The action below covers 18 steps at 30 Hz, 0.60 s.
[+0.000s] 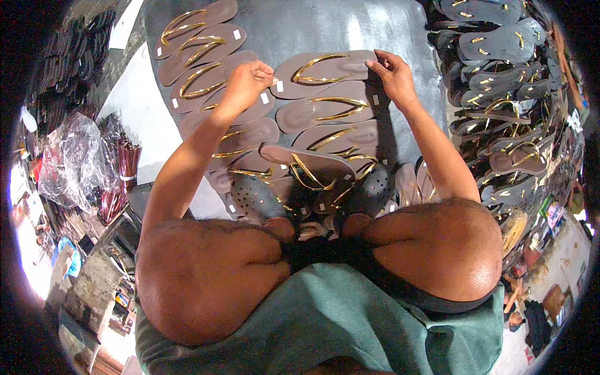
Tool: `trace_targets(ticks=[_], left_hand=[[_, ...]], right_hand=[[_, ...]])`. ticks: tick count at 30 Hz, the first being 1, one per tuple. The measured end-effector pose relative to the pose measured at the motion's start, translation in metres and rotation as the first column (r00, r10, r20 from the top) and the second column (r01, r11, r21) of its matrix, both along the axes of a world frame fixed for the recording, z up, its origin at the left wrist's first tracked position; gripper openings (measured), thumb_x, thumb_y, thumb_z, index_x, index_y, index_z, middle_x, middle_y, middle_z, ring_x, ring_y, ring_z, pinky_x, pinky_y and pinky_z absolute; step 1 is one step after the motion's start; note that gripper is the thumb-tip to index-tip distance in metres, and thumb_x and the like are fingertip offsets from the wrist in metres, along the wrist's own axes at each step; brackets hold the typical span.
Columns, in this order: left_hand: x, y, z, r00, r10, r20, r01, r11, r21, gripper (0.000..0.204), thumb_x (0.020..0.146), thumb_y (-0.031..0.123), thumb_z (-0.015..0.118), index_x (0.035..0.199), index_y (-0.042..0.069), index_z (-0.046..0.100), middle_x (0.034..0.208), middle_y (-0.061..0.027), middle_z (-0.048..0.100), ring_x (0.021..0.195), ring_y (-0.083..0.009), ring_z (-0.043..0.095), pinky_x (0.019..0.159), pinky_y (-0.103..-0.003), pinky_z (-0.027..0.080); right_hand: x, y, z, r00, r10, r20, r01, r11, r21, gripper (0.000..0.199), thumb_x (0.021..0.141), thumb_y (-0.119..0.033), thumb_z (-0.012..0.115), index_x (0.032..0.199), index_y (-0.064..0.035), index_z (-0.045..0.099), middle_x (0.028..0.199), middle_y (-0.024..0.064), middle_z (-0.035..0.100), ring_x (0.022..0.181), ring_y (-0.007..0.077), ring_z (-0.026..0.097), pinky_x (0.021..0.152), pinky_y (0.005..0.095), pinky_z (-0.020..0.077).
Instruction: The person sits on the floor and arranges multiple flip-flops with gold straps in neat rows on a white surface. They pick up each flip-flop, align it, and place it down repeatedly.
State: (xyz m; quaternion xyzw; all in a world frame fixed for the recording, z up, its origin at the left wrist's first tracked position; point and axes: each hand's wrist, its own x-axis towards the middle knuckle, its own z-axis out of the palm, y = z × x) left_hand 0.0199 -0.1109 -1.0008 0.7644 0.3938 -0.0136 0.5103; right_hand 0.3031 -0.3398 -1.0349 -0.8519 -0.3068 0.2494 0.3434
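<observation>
A brown flip-flop (324,74) with gold straps lies crosswise at the top of the right column of flip-flops. My right hand (392,76) grips its right end, the thumb on the sole. My left hand (251,82) is closed in a pinch at its left end, beside a small white sticker (279,86). What sits between those fingertips is too small to make out. Below are more brown flip-flops, including a middle one (325,114) and a lower one (340,135). To the left runs another column, with a flip-flop (203,61) near its upper part.
A dark grey sheet (287,28) lies under the flip-flops. Dark flip-flops are piled along the right (494,47). Clear plastic bags (78,162) and a bundle of dark red straps (128,159) lie left. My perforated clogs (255,199) and a tilted flip-flop (312,164) are close in front.
</observation>
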Motion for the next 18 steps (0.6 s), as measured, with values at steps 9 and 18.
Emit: trace_targets(ticks=[9,18], left_hand=[[0.002,0.005,0.005,0.996,-0.067,-0.061,0.064,0.997,-0.045,0.034,0.085,0.02,0.079,0.112,0.001,0.068,0.095,-0.0121,0.074,0.088,-0.0194,0.071,0.074,-0.032,0.055],[0.003,0.001,0.077,0.975,0.139,0.171,-0.067,0.927,-0.37,0.036,0.094,0.03,0.069,0.112,0.0,0.068,0.086,0.0045,0.06,0.079,-0.0069,0.053,0.068,-0.024,0.044]], right_hand=[[0.004,-0.002,0.002,1.0,0.011,-0.029,-0.012,1.0,-0.003,0.052,0.084,-0.037,0.078,0.125,-0.0065,0.069,0.121,0.0183,0.066,0.108,0.0308,0.064,0.095,0.0399,0.0498],[-0.019,0.004,0.077,0.926,-0.15,-0.346,0.291,0.869,0.4,0.035,0.094,-0.033,0.071,0.114,-0.006,0.067,0.104,0.0037,0.066,0.093,0.0137,0.061,0.081,0.0288,0.0497]])
